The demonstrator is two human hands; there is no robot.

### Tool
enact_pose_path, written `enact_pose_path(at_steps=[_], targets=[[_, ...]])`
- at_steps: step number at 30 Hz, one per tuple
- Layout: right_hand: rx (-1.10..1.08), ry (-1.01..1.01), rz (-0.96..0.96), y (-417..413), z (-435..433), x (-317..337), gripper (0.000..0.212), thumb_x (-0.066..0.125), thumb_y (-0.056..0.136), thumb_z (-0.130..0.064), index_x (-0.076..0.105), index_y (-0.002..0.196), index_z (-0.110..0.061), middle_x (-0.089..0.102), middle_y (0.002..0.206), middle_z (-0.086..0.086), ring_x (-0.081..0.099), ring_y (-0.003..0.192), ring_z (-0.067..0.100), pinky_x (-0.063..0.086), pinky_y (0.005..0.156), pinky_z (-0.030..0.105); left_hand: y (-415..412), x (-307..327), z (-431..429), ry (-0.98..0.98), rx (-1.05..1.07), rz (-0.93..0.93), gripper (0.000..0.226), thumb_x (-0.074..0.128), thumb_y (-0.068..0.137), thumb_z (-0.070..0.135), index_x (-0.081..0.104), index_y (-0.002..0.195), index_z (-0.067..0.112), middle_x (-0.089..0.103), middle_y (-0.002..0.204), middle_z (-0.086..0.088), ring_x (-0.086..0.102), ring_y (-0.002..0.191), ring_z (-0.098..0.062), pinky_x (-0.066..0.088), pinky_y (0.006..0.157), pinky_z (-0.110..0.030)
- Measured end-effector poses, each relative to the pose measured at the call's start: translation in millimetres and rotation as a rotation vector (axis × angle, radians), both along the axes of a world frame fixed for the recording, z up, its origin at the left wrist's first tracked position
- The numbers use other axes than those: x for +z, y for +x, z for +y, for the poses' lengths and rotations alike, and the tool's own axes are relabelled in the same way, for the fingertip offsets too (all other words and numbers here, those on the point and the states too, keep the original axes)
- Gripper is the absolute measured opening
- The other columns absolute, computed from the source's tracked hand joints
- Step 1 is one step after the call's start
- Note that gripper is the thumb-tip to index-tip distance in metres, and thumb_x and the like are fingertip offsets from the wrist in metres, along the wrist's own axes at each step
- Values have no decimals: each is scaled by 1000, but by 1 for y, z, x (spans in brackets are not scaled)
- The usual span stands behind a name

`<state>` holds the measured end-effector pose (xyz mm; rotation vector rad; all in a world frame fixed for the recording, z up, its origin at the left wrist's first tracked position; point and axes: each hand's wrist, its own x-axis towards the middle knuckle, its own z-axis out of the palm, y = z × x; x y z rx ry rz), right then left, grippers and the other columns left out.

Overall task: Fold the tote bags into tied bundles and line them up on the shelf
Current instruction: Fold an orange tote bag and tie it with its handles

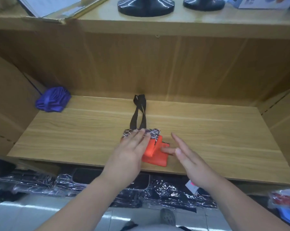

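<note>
Orange tote bag (155,155): partly folded, lying near the front edge of the wooden shelf (74,130), roughly at its middle. A black-and-white patterned band (153,132) runs along the bag's far edge. 2 black handles (137,114) extend from that band toward the back wall, crossing once.

Left hand (129,152): flat on the bag's left part, fingers straight and together, tips on the patterned band. It grips nothing.

Right hand (189,160): just right of the bag, fingers straight and raised, holding nothing. Its thumb (167,150) touches the orange fabric.

Purple bundle (52,100): far left corner of the same shelf, well apart from the orange bag.

Upper shelf: 2 black round bases (146,5). Below the shelf: dark plastic-wrapped packs (166,190).
</note>
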<state>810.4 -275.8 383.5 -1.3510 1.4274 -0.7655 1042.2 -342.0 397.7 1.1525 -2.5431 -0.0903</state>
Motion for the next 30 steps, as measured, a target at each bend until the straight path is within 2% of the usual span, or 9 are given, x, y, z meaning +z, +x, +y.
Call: enact_pose_path(at_steps=[5,7,9,12,16,19,23,26,30], targets=[[55,-25,26,-1,-3,-4,70,48,94,-56,15,156,-48,55,138,-23,45,129,-15,33,115,20,-19,-21,5,6,-17,-177,83,84,58,-1,61,137,9,61,138,-17,61,124,-37,53,95,-55],[38,-106,45,-2,-3,-12,68,60,96,-47,22,152,-55,40,152,-21,45,134,-8,36,117,30,-24,-27,6,0,-2,-182,83,86,57,0,62,136,10,62,137,-16,62,123,-36,52,95,-56],[69,-187,112,-9,-4,-19,64,67,93,-42,33,147,-57,21,160,-27,42,139,-3,36,117,32,-25,-33,6,14,2,-192,82,87,55,-1,64,133,12,63,136,-14,62,124,-36,51,94,-58],[139,-286,224,-18,-10,-26,48,64,92,-45,51,137,-53,24,158,-29,36,142,-1,32,118,30,-23,-39,5,49,-2,-202,80,86,56,0,65,133,13,62,138,-13,60,126,-36,50,96,-62],[168,-315,320,-17,-20,-30,42,61,88,-49,61,130,-44,31,151,-34,39,137,4,32,115,30,-18,-45,3,51,-58,-194,57,53,83,19,59,139,13,55,146,-11,52,135,-34,43,104,-64],[177,-346,432,-16,-26,-28,37,69,89,-39,62,126,-36,36,146,-27,31,140,6,26,116,28,-14,-49,5,123,-62,-147,64,43,92,40,46,150,13,39,158,-7,34,148,-27,25,120,-55],[197,-381,513,-17,-30,-23,40,69,87,-44,58,125,-36,53,131,-20,42,130,8,36,112,34,-12,-58,7,164,-81,-151,88,44,90,66,23,160,16,13,168,-1,7,156,-18,6,123,-44],[248,-317,528,-19,-31,-17,55,74,81,-50,52,131,-41,51,124,-21,42,122,5,39,106,32,-11,-58,6,229,-88,-171,98,41,85,77,11,162,24,0,169,9,-7,155,-8,-4,124,-41],[327,-322,671,-15,-20,-18,83,83,73,-46,41,144,-44,44,116,-16,36,115,7,38,99,25,-11,-59,5,209,-121,-26,74,46,86,62,36,149,26,29,163,10,20,152,-9,8,123,-44]])
